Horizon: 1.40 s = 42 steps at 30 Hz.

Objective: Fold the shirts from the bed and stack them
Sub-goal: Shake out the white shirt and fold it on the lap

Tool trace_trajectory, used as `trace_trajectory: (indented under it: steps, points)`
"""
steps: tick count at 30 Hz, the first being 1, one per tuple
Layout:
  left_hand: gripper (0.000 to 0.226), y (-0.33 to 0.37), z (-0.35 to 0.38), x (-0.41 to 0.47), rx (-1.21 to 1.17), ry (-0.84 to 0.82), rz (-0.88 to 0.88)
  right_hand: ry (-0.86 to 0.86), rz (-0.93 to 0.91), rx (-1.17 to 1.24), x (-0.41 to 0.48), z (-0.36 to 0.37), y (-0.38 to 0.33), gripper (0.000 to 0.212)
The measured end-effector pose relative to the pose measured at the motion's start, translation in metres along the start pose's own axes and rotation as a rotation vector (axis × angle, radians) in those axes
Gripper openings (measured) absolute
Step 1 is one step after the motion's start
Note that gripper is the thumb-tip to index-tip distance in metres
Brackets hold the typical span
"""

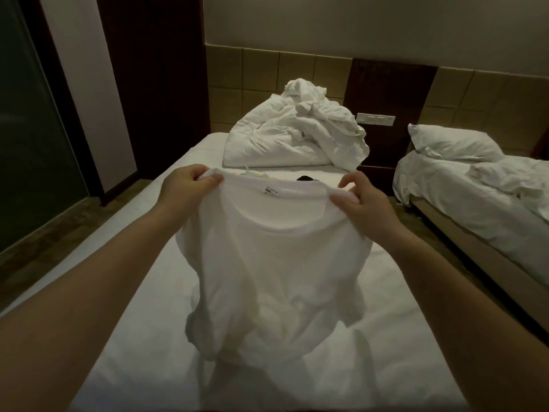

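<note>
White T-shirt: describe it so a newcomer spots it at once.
Over the near bed, in front of the crumpled duvet, the left hand and right hand hold up the white T-shirt by its shoulders. Unlike the duvet, it hangs showing a round neckline and small label.

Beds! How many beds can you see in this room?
2. The near white-sheeted bed lies in front, under the held white T-shirt; the second white-sheeted bed stands on the right, partly cut off. More may be out of view.
</note>
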<state>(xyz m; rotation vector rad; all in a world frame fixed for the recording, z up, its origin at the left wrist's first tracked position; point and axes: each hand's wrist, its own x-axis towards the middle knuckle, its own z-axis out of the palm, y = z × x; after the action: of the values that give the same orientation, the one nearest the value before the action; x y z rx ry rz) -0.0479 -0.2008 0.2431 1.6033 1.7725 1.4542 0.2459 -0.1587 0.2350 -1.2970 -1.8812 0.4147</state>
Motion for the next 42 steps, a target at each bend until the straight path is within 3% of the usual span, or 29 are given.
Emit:
trace_trajectory:
  steps: [4,9,13,18,21,24,26,28,31,35,38,40,42]
  points:
    - [0.024,0.0,-0.02,0.011,-0.015,0.009,-0.024,0.03,-0.107,-0.093,0.02,-0.006,-0.004,0.012]
    - [0.021,0.009,-0.024,0.017,0.044,-0.085,0.041,0.189,-0.038,0.009,0.034,-0.011,-0.009,0.016]
    - [0.025,0.01,-0.026,0.02,0.063,-0.066,0.084,0.213,0.078,0.209,0.035,-0.017,-0.032,0.019]
    - [0.034,0.01,-0.028,0.028,0.067,-0.092,0.032,0.102,0.325,0.497,0.04,-0.024,-0.048,0.016]
    - [0.033,0.018,-0.032,0.034,0.024,-0.114,0.032,0.16,0.386,0.596,0.04,-0.031,-0.056,0.019]
    - [0.025,0.037,-0.048,0.047,0.005,-0.037,0.175,0.23,0.395,0.774,0.044,-0.053,-0.076,0.02]
    - [0.017,0.065,-0.063,0.059,0.005,0.067,0.314,0.241,0.295,0.85,0.054,-0.074,-0.093,0.018]
    - [0.013,0.097,-0.078,0.072,0.035,0.153,0.419,0.222,0.162,0.795,0.07,-0.093,-0.111,0.015]
    - [0.016,0.132,-0.092,0.091,0.191,0.152,0.479,0.217,0.086,0.604,0.093,-0.117,-0.135,0.017]
    - [0.021,0.172,-0.109,0.104,0.252,0.223,0.487,0.456,-0.022,0.515,0.118,-0.156,-0.154,0.017]
    - [0.018,0.205,-0.111,0.105,0.227,0.255,0.496,0.509,-0.147,0.216,0.124,-0.173,-0.164,0.009]
    - [0.019,0.218,-0.109,0.099,0.326,0.174,0.484,0.441,-0.155,0.066,0.122,-0.181,-0.167,0.014]
    - [0.022,0.226,-0.108,0.092,0.331,0.187,0.483,0.494,-0.101,0.108,0.117,-0.193,-0.167,0.022]
